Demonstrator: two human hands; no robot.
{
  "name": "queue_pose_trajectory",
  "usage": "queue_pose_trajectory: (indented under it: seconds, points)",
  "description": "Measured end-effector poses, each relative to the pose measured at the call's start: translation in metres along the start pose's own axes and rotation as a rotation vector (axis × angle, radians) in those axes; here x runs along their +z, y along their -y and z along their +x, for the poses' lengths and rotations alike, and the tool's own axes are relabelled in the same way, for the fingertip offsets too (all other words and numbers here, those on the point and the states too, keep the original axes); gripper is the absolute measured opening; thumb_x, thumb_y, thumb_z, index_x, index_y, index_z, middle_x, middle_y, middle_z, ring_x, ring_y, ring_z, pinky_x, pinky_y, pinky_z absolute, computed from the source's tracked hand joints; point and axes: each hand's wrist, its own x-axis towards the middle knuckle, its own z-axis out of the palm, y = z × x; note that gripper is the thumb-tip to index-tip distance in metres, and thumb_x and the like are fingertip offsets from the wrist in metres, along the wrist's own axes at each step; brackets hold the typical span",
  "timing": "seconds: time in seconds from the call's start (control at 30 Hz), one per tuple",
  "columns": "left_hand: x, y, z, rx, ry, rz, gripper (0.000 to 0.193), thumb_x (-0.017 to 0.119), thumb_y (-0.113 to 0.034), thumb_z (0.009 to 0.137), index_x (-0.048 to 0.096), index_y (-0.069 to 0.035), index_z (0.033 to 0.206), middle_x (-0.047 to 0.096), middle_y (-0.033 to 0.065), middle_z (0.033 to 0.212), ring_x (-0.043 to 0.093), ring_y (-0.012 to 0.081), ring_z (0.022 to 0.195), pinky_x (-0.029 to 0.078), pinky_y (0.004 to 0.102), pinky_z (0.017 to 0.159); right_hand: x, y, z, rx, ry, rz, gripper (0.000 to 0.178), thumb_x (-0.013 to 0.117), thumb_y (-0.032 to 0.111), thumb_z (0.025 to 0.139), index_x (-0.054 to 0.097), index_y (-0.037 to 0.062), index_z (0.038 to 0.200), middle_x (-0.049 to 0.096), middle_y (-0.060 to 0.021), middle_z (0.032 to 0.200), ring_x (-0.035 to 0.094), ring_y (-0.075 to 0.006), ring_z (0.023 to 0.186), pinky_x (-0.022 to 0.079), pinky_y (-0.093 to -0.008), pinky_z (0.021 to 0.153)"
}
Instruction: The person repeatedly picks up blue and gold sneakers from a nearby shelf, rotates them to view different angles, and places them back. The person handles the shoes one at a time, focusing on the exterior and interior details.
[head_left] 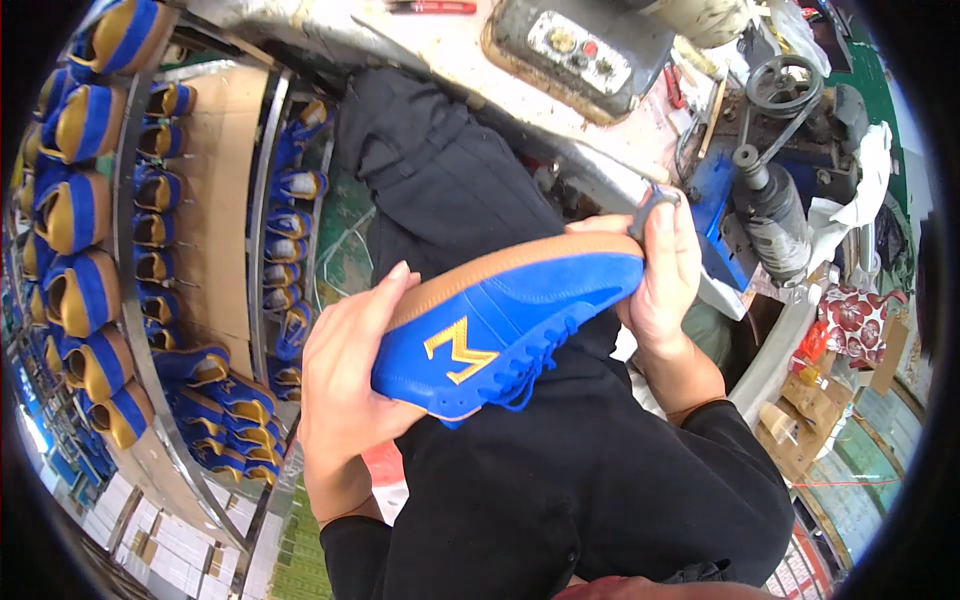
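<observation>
A blue sneaker [545, 295] with blue laces, a yellow zigzag emblem and a tan gum sole lies on its side across my lap, held up in the air. My left hand [345, 370] is wrapped round its heel end, thumb along the sole and fingers beneath. By the toe, my right hand [665, 275] is closed on a small dark grey tool with a ring-shaped end [655, 207]; its kind is hard to make out. Fingers of that hand also touch the toe and sole edge.
At the left, metal racks [128, 250] carry several blue and tan shoes [75, 215]. Ahead stands a worktable [455, 40] with a grimy control box [580, 55] and red-handled pliers [674, 85]. A machine with a pulley wheel [785, 87] is at the right.
</observation>
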Motion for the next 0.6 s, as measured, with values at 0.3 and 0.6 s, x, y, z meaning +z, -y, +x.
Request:
queue_pose_trajectory:
  seconds: [0.3, 0.6]
  points:
    - [-0.008, -0.014, 0.018, -0.058, -0.162, 0.208, 0.094, 0.086, -0.022, 0.059, 0.042, 0.003, 0.139, 0.048, 0.0221, 0.137, 0.053, 0.0376, 0.119, 0.041, 0.0438, 0.101, 0.010, 0.009, 0.022, -0.119, -0.182, 0.278, 0.028, 0.044, 0.033, 0.104, 0.039, 0.0056, 0.106, 0.066, -0.0241, 0.077, 0.068, -0.0318, 0.070, 0.057, -0.0390, 0.066]
    - [-0.002, 0.029, -0.025, -0.152, -0.285, -0.168, 0.068, 0.083, -0.020, 0.064, 0.059, 0.003, 0.123, 0.051, 0.0169, 0.121, 0.054, 0.0284, 0.109, 0.044, 0.0375, 0.095, -0.011, -0.019, 0.020, -0.075, 0.036, 0.018, 0.019, 0.044, 0.017, 0.104, 0.039, 0.0022, 0.115, 0.066, -0.0224, 0.102, 0.067, -0.0230, 0.090, 0.055, -0.0316, 0.080]
